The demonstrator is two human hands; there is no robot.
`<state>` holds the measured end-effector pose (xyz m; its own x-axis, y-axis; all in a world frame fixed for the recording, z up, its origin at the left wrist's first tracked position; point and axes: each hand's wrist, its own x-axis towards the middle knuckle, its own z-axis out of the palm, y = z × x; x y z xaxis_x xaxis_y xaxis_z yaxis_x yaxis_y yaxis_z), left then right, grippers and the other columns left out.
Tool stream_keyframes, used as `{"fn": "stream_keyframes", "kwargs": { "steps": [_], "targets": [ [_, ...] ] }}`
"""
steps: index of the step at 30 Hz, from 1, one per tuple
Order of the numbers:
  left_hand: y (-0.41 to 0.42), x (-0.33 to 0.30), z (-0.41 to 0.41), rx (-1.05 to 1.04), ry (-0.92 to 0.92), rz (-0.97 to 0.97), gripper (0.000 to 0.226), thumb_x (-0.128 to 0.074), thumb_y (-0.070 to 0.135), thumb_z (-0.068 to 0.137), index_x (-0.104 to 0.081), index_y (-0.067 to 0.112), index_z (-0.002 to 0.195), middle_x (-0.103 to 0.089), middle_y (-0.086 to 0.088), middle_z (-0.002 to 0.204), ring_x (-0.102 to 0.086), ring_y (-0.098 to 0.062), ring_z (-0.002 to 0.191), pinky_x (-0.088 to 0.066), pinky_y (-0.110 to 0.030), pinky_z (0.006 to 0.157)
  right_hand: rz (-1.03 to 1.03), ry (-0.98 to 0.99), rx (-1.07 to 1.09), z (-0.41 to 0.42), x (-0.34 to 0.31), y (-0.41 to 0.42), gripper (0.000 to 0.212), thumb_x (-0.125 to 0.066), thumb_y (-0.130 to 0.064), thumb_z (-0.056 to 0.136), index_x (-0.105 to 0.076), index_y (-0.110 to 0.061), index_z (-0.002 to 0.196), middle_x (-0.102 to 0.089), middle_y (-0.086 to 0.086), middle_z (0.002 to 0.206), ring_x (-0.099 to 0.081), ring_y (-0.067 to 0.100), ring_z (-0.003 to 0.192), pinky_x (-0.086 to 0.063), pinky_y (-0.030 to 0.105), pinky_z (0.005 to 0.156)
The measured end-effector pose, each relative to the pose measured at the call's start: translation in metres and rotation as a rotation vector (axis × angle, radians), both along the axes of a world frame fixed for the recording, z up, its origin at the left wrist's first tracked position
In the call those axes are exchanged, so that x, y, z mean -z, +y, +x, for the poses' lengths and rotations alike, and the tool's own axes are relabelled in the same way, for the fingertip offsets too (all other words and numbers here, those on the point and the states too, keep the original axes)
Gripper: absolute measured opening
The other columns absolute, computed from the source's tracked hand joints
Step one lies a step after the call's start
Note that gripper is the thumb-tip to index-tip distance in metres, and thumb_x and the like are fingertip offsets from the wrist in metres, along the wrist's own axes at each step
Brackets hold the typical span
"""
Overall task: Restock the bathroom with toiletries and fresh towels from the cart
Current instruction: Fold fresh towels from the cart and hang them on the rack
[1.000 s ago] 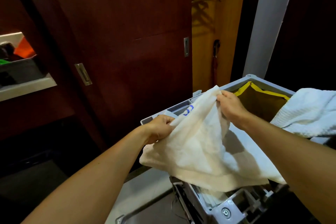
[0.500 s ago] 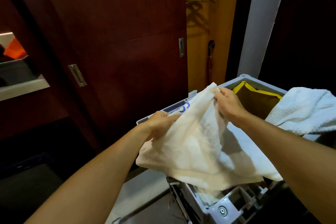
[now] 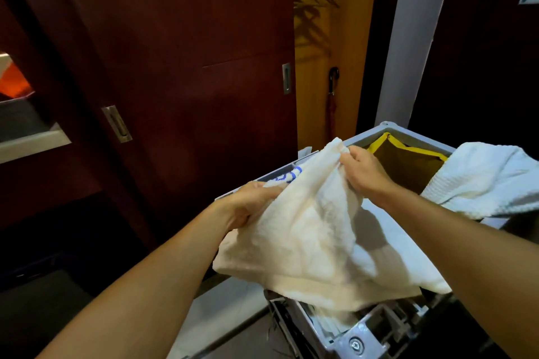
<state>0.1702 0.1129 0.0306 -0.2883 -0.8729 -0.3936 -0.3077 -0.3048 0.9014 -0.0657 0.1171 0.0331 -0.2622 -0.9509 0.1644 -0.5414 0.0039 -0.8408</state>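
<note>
A cream towel (image 3: 315,245) hangs spread between both hands above the grey cart (image 3: 361,338). My left hand (image 3: 250,201) grips its left edge, next to blue stitching on the cloth. My right hand (image 3: 364,169) pinches the towel's top corner, higher and farther back. The towel's lower part drapes over the cart's near end and hides what lies beneath. A second white towel (image 3: 490,178) lies over the cart's right rim.
A yellow-trimmed brown bag (image 3: 408,166) hangs inside the cart's far end. Dark red sliding doors with metal pulls (image 3: 116,124) stand on the left. An open wooden closet holds an umbrella (image 3: 332,96) and hangers. A white post (image 3: 408,46) rises behind the cart.
Both hands keep their hold on the towel. My left hand has shifted slightly up the edge toward the right hand, bunching the cloth. The view has drifted a little to the right.
</note>
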Motion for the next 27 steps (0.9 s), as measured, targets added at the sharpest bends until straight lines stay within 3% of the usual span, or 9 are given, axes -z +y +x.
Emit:
{"fn": "stream_keyframes", "kwargs": {
  "steps": [2, 4, 7, 11, 15, 19, 21, 23, 27],
  "targets": [
    [-0.002, -0.004, 0.003, 0.076, 0.08, 0.094, 0.036, -0.069, 0.033, 0.087, -0.072, 0.006, 0.111, -0.074, -0.013, 0.105, -0.07, -0.027, 0.093, -0.055, -0.041, 0.09, 0.015, 0.012, 0.024, 0.0, 0.001, -0.001, 0.031, -0.039, -0.028, 0.102, -0.063, -0.008, 0.096, -0.065, 0.011, 0.094, -0.06, 0.028, 0.088, -0.049, 0.042, 0.079],
    [-0.005, -0.009, 0.002, 0.216, 0.075, 0.125, 0.04, -0.069, 0.046, 0.086, -0.074, 0.013, 0.107, -0.074, -0.008, 0.108, -0.07, -0.023, 0.097, -0.053, -0.039, 0.095, 0.009, 0.02, 0.016, 0.004, 0.002, -0.001, 0.031, -0.041, -0.027, 0.101, -0.065, -0.011, 0.09, -0.065, 0.008, 0.087, -0.06, 0.026, 0.083, -0.049, 0.038, 0.072],
    [-0.009, -0.01, -0.012, 0.231, -0.158, -0.124, 0.037, -0.085, 0.035, 0.075, -0.073, 0.013, 0.103, -0.077, -0.005, 0.098, -0.074, -0.02, 0.087, -0.06, -0.037, 0.084, 0.019, 0.004, -0.057, 0.014, 0.002, -0.004, 0.028, -0.046, -0.022, 0.098, -0.061, -0.016, 0.075, -0.061, 0.004, 0.074, -0.056, 0.022, 0.072, -0.044, 0.033, 0.062],
    [-0.009, -0.001, -0.018, 0.147, -0.054, -0.358, 0.008, -0.073, 0.013, 0.089, -0.072, 0.008, 0.095, -0.074, -0.012, 0.091, -0.069, -0.021, 0.077, -0.058, -0.044, 0.081, 0.113, -0.124, -0.232, 0.019, -0.007, -0.011, 0.014, -0.062, -0.026, 0.084, -0.069, -0.013, 0.087, -0.065, 0.004, 0.085, -0.063, 0.022, 0.075, -0.048, 0.03, 0.059],
    [-0.007, 0.007, -0.008, 0.12, -0.027, -0.284, 0.014, -0.07, 0.023, 0.092, -0.072, 0.013, 0.083, -0.074, -0.01, 0.085, -0.068, -0.022, 0.073, -0.057, -0.04, 0.077, 0.068, -0.106, -0.25, 0.022, -0.008, -0.017, 0.022, -0.065, -0.04, 0.092, -0.074, -0.02, 0.088, -0.071, 0.0, 0.091, -0.07, 0.021, 0.079, -0.059, 0.036, 0.063],
    [-0.008, 0.014, 0.017, 0.251, -0.228, -0.054, 0.034, -0.065, 0.037, 0.094, -0.073, 0.003, 0.092, -0.076, -0.015, 0.093, -0.07, -0.025, 0.076, -0.057, -0.035, 0.079, 0.003, -0.014, -0.291, 0.04, 0.009, -0.02, 0.018, -0.057, -0.027, 0.099, -0.071, -0.017, 0.094, -0.071, 0.005, 0.089, -0.066, 0.024, 0.084, -0.054, 0.038, 0.074],
    [-0.011, 0.016, 0.029, 0.205, -0.241, 0.08, 0.055, -0.053, 0.054, 0.097, -0.07, 0.001, 0.094, -0.074, -0.015, 0.086, -0.069, -0.027, 0.069, -0.058, -0.033, 0.068, 0.084, -0.005, -0.386, 0.053, 0.018, -0.022, 0.015, -0.056, -0.017, 0.099, -0.07, -0.013, 0.102, -0.07, 0.009, 0.096, -0.065, 0.024, 0.088, -0.052, 0.038, 0.08],
    [-0.019, 0.021, 0.043, -0.014, -0.118, 0.118, 0.064, -0.038, 0.057, 0.101, -0.065, 0.003, 0.081, -0.068, -0.013, 0.066, -0.062, -0.023, 0.048, -0.05, -0.022, 0.045, 0.255, -0.081, -0.54, 0.059, 0.024, -0.024, 0.016, -0.055, -0.01, 0.1, -0.068, -0.003, 0.106, -0.068, 0.013, 0.096, -0.063, 0.025, 0.087, -0.051, 0.038, 0.079],
    [-0.035, 0.046, 0.074, -0.21, -0.357, -0.219, 0.031, -0.045, 0.019, 0.101, -0.063, 0.012, 0.077, -0.068, -0.004, 0.071, -0.058, -0.015, 0.055, -0.046, -0.024, 0.052, 0.645, -0.214, -0.797, 0.058, 0.03, -0.026, 0.017, -0.058, -0.009, 0.098, -0.072, -0.007, 0.108, -0.074, 0.014, 0.1, -0.071, 0.023, 0.084, -0.058, 0.031, 0.072]
  ]
}}
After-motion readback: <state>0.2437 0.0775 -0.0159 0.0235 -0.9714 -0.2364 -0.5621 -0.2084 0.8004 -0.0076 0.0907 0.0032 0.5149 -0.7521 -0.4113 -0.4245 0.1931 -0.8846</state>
